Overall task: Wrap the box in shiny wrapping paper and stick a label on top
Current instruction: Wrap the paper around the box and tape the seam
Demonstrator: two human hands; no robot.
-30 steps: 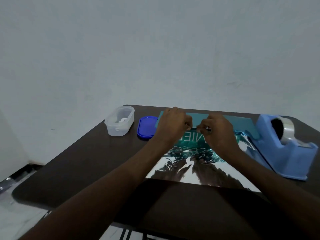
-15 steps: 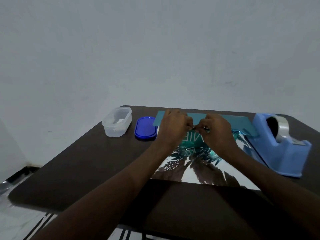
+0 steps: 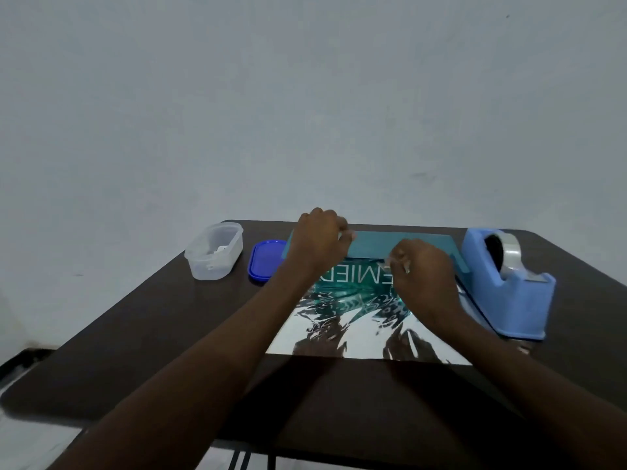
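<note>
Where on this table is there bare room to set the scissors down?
Bare wood lies left of the shiny paper, in front of the clear tub and blue lid, and along the near edge. Crowded between the box and tape dispenser.

Showing only one readable piece of lettering: pale capitals on the teal box [image 3: 369,247], mirrored in the shiny wrapping paper [image 3: 356,320] and so appearing reversed, roughly "EMIED". Running across the reflective sheet just in front of the box's near edge, between the left hand [image 3: 319,242] and the right hand [image 3: 424,273], with both ends cut off behind those hands and the full word impossible to make out. Carrying no legible label, brand, number or sign on the blue tape dispenser [image 3: 509,293], the clear container [image 3: 214,251] or the blue lid [image 3: 264,262].
</note>
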